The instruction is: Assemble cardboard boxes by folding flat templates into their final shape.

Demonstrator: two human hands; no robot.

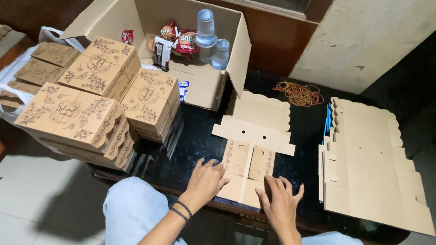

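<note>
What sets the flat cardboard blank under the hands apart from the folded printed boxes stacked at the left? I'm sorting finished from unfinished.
The flat brown cardboard blank lies unfolded as a single sheet on the dark table; the folded brown printed boxes are closed and stacked in layers. The blank shows cut-out holes and open flaps; the boxes show floral-printed lids. Left hand and right hand rest at the blank; neither touches the boxes. Both are brown cardboard.

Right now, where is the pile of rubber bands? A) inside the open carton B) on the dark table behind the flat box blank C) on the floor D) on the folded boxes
B: the rubber bands lie on the dark table, beyond the flat box blank.
</note>
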